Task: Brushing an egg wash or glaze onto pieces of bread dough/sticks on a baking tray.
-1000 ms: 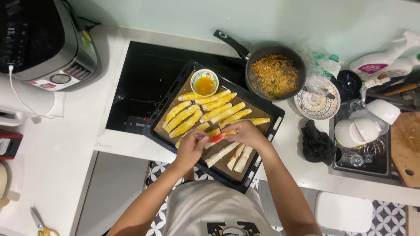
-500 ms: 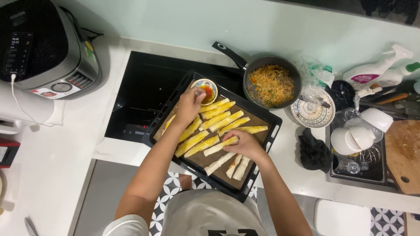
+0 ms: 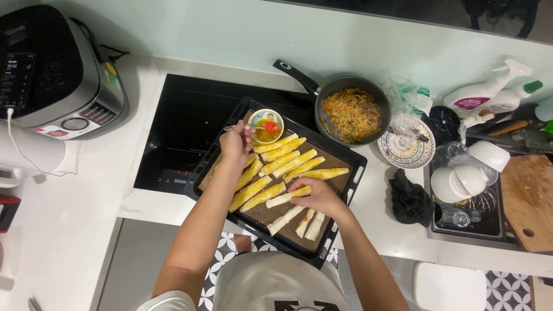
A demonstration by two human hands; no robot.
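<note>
The left hand (image 3: 236, 144), just left of centre frame, is closed around a small brush handle, its red tip (image 3: 269, 125) dipped in the little bowl of yellow glaze (image 3: 266, 126) at the tray's upper corner. The right hand (image 3: 318, 196), lower centre, pinches a pale pastry roll (image 3: 288, 197) with fingers narrowed on it, steadying it on the paper. Around them the dark baking tray (image 3: 351, 154) holds a row of glazed yellow rolls (image 3: 285, 163) above and three unglazed ones (image 3: 305, 222) toward the frame's bottom edge. To do this well, load the brush lightly, wipe excess on the bowl rim, and coat the held roll end to end without pooling. The brush shape is hard to read, probably silicone. Beyond the tray sits a frying pan of noodles (image 3: 352, 114), upper centre-right.
</note>
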